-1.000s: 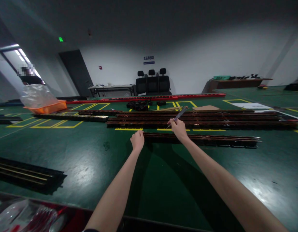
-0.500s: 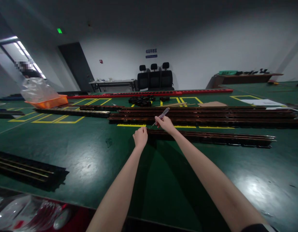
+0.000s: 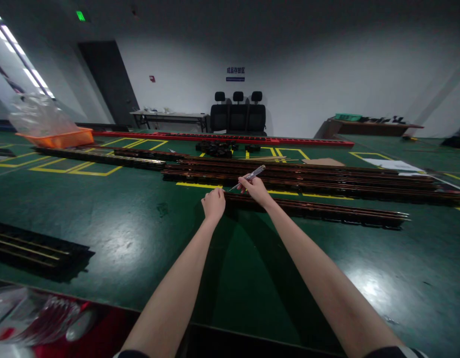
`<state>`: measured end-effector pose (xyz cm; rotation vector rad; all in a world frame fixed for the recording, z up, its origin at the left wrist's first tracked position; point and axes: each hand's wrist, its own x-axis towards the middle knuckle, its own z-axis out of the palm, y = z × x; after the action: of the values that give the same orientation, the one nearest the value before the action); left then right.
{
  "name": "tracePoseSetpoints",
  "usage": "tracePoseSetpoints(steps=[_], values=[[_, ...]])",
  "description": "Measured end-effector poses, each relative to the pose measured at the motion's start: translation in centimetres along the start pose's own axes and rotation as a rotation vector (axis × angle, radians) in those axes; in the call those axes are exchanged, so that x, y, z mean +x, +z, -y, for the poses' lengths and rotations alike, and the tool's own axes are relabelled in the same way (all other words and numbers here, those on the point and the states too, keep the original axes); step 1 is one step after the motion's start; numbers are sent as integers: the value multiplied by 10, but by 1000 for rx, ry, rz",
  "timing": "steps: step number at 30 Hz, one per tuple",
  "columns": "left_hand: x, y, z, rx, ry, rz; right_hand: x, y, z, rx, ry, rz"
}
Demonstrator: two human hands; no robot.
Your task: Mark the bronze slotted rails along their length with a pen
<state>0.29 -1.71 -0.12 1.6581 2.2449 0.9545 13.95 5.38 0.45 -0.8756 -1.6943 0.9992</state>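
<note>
"Head view, near to far: what do we have at the lower left?"

"Clear plastic packaging (image 3: 46, 318), then a dark rail piece (image 3: 32, 248) on the green surface (image 3: 147, 283)."

"And our hands?"

"Our left hand (image 3: 214, 203) is bent at the left end of the long dark strip (image 3: 326, 211); we can't tell whether it pinches it. Our right hand (image 3: 255, 189) pinches a slim clear-handled tool (image 3: 257, 172), tilted, shaft towards our left fingers."

"What has just changed?"

"Our right hand has come in from farther right. We judge the tool is now at the strip's end, where we're working; contact is unclear."

"Beyond?"

"The rail bundle (image 3: 308, 180), the red rail (image 3: 308, 142), then black seats (image 3: 237, 117)."
</note>
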Motion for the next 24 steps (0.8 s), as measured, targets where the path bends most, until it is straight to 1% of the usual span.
tracePoseSetpoints(steps=[6,13,24], values=[[2,3,2,-37,-24,-16,-1,0,4,22,23,24],[2,3,3,-20,-15,-16,-2,0,6,1,-14,86],[3,1,2,15,-10,-10,-3,1,12,-51,18,23]])
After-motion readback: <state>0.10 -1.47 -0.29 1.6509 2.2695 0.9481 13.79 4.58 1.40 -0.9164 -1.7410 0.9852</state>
